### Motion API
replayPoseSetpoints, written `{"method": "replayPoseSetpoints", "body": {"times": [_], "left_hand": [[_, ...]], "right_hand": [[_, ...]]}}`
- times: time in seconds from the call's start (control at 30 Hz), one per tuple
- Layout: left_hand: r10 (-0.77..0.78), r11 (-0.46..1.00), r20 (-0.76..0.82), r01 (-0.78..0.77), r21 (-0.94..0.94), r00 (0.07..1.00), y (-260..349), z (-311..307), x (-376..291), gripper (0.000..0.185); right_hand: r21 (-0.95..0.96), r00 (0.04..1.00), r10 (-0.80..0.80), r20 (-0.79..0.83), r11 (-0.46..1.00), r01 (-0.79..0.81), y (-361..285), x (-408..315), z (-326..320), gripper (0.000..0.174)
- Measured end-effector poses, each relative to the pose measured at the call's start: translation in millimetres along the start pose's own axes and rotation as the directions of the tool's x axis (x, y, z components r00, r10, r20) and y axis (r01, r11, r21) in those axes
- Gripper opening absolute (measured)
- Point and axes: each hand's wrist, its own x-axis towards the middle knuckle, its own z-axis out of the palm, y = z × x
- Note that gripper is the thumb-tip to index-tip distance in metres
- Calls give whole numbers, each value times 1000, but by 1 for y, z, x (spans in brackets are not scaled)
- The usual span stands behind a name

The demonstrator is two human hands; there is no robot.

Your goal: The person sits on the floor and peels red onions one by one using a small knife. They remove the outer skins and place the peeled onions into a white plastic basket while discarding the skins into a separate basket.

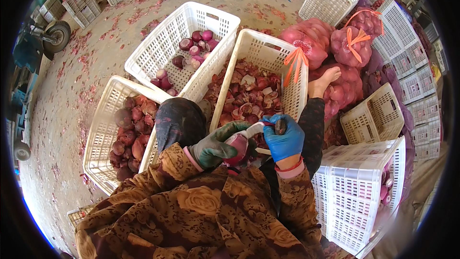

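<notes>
My left hand, in a green and grey work glove, grips a red onion over my lap. In a blue glove, my right hand is closed around the handle of a knife, whose pale blade touches the onion's top. Just beyond both hands, a white plastic crate holds onion skins and trimmings. Unpeeled red onions fill part of the crate at the left. Several peeled onions lie in the crate farther ahead.
Red mesh sacks of onions with orange ties lie at the right, beside a bare foot. White crates stand at the near right, more crates behind. Loose skins litter the concrete floor. A wheeled vehicle stands far left.
</notes>
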Motion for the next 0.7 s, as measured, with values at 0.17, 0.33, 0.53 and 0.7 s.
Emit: {"method": "replayPoseSetpoints", "body": {"times": [0.17,0.33,0.53,0.7], "left_hand": [[4,984,25,0,-177,1000,5,12,1,94],[-56,903,-6,48,-428,998,-3,6,4,88],[3,855,-256,-135,-501,967,-7,-1,3,50],[316,807,-305,-424,-411,898,-17,3,-1,35]], "right_hand": [[-98,995,74,-66,992,-80,11,12,-3,15],[-190,992,88,-94,976,-105,43,16,6,21],[-218,998,30,-60,975,-43,24,-8,-4,22],[-317,940,-181,289,908,273,15,-58,3,23]]}}
